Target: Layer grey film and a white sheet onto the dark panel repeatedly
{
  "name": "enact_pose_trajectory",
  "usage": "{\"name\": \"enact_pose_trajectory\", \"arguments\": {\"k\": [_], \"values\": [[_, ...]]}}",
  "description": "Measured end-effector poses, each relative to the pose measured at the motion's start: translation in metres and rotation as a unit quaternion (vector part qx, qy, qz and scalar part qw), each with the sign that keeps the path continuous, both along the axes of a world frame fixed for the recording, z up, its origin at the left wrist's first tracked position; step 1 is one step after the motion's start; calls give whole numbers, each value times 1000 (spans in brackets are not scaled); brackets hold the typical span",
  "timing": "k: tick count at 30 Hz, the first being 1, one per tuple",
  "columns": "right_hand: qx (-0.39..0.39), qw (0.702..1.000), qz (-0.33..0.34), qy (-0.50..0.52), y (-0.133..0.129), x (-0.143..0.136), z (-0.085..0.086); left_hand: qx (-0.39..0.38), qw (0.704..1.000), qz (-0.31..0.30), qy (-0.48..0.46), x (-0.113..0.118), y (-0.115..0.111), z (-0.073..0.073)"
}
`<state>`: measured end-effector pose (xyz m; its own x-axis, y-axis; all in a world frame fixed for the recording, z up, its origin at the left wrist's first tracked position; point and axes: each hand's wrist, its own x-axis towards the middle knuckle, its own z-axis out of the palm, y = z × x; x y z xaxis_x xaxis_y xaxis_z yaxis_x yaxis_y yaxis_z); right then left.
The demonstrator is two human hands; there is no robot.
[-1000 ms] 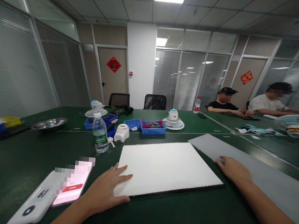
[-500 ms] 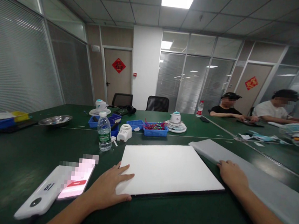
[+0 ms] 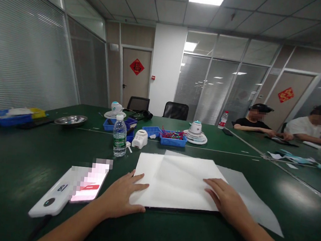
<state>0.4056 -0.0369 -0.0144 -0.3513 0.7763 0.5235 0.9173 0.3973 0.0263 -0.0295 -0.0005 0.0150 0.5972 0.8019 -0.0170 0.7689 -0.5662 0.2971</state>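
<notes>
A flat white panel [image 3: 149, 167] with a dark lower edge lies on the green table. Spread across its left edge is my left hand [image 3: 126, 195], fingers apart and thumb at the near corner. A thin, translucent whitish sheet [image 3: 240, 187] overlaps the panel and extends past its right side onto the table, its right corner hanging loosely outward. My right hand [image 3: 228, 199] rests on the sheet above the panel's right part, fingers stretched out; its palm side is hidden.
Left of the panel lie a phone [image 3: 93, 184] and a white device marked 18 [image 3: 52, 197]. A water bottle [image 3: 120, 137], a white plastic housing [image 3: 140, 139], a blue tray of wires [image 3: 172, 138] and a small fan [image 3: 195, 133] stand beyond. Two people sit at far right.
My right hand has moved left, and the translucent sheet has come with it from the right side to over the panel. My left hand stays on the panel's left edge. The view has turned slightly left.
</notes>
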Motion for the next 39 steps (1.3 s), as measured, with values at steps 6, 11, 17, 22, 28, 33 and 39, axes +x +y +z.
{"name": "enact_pose_trajectory", "arguments": {"k": [6, 11, 17, 22, 28, 33, 39], "values": [[-227, 970, 85, 33, -18, -42, 6, 14, 999, 30, -14, 1, 0, -5], [-292, 946, 134, 54, -29, -51, 13, 10, 999, 34, -15, 5, 2, -7], [-186, 979, -35, 73, -2, -7, 3, 9, 1000, -4, 14, 9, 5, -5], [-132, 945, -275, 114, 22, 75, -12, 21, 1000, 18, 2, 15, 0, -3], [-178, 924, -275, 197, 29, 95, -22, 4, 1000, 17, 15, 18, -2, -10], [-209, 888, -248, 326, 29, 95, -14, -4, 1000, 9, 4, 12, -2, -10], [-256, 790, -222, 511, 15, 98, 15, -31, 1000, 1, 1, 4, -4, -7]]}}
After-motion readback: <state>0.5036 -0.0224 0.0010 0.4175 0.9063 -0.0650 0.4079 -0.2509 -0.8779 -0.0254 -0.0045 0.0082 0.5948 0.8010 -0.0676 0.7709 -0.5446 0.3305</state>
